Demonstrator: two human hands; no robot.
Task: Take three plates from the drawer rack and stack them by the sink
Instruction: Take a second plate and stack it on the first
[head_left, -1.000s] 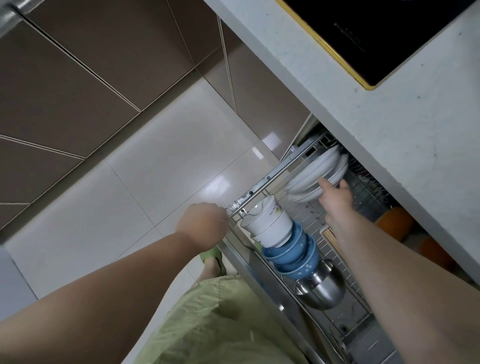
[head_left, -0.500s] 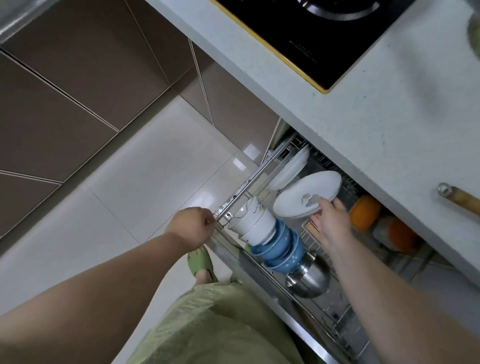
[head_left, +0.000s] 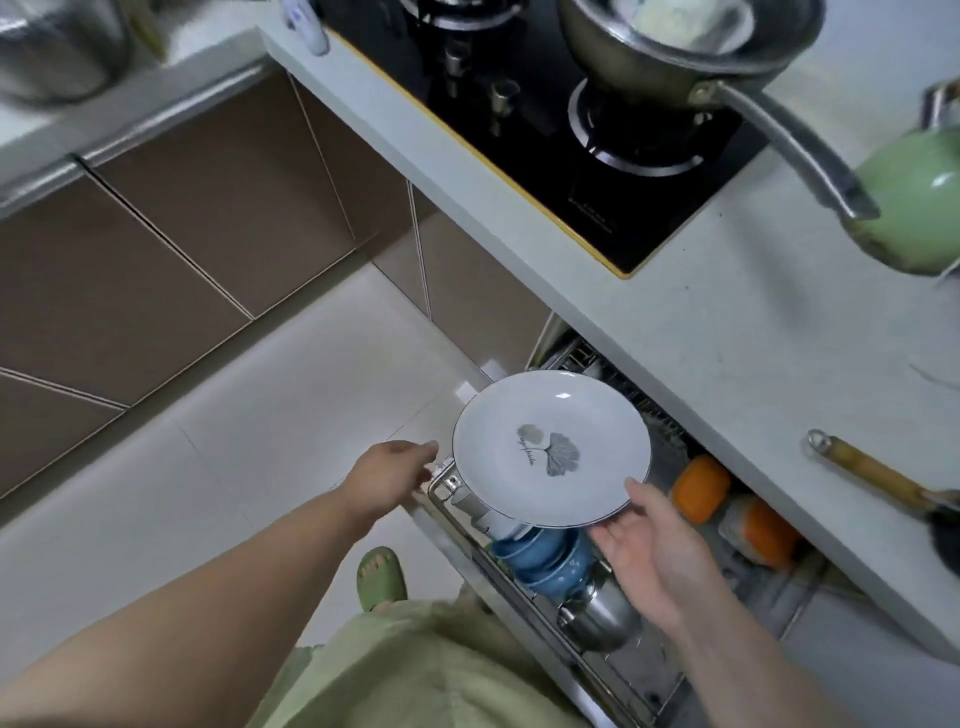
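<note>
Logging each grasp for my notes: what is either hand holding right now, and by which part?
The right hand holds the white plate by its near rim, thumb on top. The left hand holds nothing, reaching toward the drawer rack corner.

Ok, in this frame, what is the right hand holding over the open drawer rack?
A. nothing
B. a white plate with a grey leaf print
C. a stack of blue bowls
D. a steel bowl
B: the right hand has a grip on the near edge of the white plate, face up with the grey leaf print showing, above the blue bowls in the drawer rack.
</note>
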